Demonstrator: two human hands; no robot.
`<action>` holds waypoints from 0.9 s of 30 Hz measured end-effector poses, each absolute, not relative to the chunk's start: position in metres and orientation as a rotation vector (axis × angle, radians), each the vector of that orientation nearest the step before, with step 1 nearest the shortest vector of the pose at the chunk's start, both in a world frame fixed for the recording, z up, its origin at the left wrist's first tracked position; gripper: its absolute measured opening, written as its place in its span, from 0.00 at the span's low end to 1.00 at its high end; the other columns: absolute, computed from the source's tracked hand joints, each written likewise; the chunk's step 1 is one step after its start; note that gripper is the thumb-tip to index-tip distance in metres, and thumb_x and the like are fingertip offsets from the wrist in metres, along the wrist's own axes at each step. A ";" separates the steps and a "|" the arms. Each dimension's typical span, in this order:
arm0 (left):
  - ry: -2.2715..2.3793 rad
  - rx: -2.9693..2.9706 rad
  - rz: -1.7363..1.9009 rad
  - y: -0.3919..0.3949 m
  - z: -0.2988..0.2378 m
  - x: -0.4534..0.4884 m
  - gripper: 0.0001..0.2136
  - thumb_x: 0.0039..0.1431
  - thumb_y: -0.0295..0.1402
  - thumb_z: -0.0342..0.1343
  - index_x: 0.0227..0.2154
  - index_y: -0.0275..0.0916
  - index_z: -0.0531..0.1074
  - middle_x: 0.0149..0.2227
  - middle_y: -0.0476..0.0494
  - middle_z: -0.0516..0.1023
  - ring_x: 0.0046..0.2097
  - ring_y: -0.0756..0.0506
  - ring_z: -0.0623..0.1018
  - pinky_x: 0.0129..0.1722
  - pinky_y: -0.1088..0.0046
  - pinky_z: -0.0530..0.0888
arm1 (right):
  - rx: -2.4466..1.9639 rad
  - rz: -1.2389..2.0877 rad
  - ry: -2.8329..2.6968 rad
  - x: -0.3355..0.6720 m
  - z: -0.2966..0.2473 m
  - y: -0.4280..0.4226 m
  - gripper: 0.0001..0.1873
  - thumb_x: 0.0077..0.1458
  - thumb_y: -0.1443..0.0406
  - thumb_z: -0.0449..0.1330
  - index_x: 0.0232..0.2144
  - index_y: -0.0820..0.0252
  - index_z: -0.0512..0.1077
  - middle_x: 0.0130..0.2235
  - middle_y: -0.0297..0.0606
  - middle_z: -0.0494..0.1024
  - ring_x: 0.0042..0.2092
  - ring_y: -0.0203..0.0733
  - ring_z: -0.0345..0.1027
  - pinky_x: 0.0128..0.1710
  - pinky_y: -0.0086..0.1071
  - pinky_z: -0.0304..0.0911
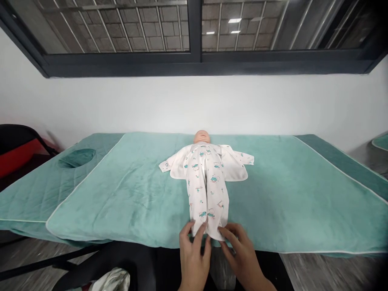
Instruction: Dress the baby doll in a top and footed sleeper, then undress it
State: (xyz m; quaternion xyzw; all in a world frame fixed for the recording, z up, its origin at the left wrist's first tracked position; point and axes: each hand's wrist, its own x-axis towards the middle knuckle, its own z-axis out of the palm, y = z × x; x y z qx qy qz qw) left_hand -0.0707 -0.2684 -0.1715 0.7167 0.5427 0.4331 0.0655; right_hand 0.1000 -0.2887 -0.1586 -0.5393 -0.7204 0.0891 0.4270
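White trouser hems (214, 235) lie at the fingers of the left hand (194, 258) and right hand (242, 254). Fingers: bent, touching the cloth; whether they grip it cannot be determined. Directly ahead of them extend the printed trousers (196, 178). Farther out: an open jacket (178, 163), then a doll's head (201, 136). Teal cover (121, 194) lies beneath.

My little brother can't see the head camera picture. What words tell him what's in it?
A person's left hand and right hand touch the leg ends of white printed pants on a baby doll, with a white top spread open at its sides. The doll lies on a green-covered massage bed below a window.
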 end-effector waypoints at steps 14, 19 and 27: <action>1.634 1.992 1.553 -0.267 -0.152 -0.082 0.08 0.60 0.29 0.55 0.38 0.46 0.77 0.38 0.43 0.72 0.41 0.43 0.76 0.38 0.66 0.76 | -1.155 0.500 -1.836 0.113 -0.139 -0.297 0.18 0.59 0.74 0.53 0.49 0.51 0.69 0.39 0.40 0.72 0.39 0.43 0.70 0.36 0.36 0.69; 1.440 2.183 1.503 -0.278 -0.167 -0.081 0.14 0.59 0.22 0.54 0.42 0.47 0.76 0.36 0.44 0.76 0.38 0.45 0.77 0.36 0.67 0.76 | -1.283 0.617 -1.634 0.108 -0.165 -0.303 0.10 0.63 0.70 0.51 0.41 0.54 0.69 0.37 0.38 0.72 0.37 0.42 0.70 0.35 0.34 0.69; 1.223 2.090 1.427 -0.279 -0.157 -0.081 0.11 0.58 0.23 0.53 0.39 0.46 0.74 0.31 0.43 0.77 0.32 0.44 0.77 0.29 0.65 0.76 | -1.213 0.617 -1.682 0.109 -0.161 -0.299 0.09 0.62 0.69 0.51 0.40 0.55 0.70 0.34 0.38 0.72 0.34 0.42 0.71 0.32 0.34 0.69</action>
